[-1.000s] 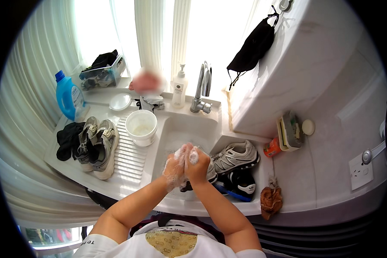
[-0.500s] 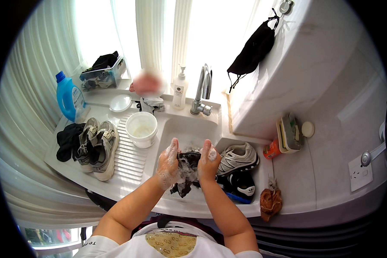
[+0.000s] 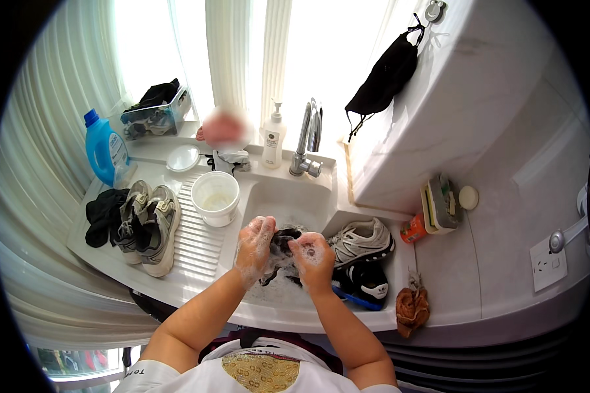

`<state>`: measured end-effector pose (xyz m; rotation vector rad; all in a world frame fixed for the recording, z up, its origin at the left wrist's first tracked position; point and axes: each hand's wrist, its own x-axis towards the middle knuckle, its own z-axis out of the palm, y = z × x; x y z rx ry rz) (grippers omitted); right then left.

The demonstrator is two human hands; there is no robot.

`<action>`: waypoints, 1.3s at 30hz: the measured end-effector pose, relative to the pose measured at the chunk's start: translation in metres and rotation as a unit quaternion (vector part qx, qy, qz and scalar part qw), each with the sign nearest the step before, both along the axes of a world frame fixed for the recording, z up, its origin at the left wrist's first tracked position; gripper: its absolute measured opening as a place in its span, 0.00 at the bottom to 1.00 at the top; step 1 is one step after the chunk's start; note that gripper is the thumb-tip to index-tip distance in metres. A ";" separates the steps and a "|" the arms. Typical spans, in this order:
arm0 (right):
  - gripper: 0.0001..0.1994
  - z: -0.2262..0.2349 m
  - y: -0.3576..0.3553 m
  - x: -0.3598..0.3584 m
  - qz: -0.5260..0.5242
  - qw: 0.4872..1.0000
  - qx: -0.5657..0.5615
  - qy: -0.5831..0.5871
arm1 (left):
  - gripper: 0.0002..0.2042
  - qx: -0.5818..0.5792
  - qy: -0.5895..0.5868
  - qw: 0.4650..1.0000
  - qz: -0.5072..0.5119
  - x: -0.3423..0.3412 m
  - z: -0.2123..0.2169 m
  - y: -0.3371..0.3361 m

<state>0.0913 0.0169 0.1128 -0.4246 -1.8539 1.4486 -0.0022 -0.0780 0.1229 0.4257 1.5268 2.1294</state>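
Observation:
Over the white sink basin (image 3: 269, 191), a soapy black cloth (image 3: 283, 243) is bunched between my two hands; its exact kind is hidden by foam and fingers. My left hand (image 3: 255, 245), covered in suds, is closed on the cloth's left side. On its right side my right hand (image 3: 313, 255) pinches the cloth, with foam on the back of the fingers. Below the hands, grey suds and dark parts of the cloth lie in the basin. A grey-white sneaker (image 3: 362, 242) and a black shoe (image 3: 365, 283) rest just right of my right hand.
Left of the basin stand a white bucket (image 3: 215, 200), a pair of grey sneakers (image 3: 152, 226) and a blue detergent bottle (image 3: 105, 147). A pump bottle (image 3: 273, 141) and faucet (image 3: 306, 141) stand behind. At right are a brush-filled caddy (image 3: 440, 204) and a brown rag (image 3: 412, 309).
Both thumbs pointed up before; now the fingers are curled in and the hands are closer together. The cloth, earlier stretched between them, is now bunched up and more covered.

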 end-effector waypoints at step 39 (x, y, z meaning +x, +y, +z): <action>0.11 -0.009 -0.005 -0.024 -0.112 0.987 0.116 -0.014 | 0.26 -0.192 0.163 0.967 -0.022 0.027 -0.009 0.005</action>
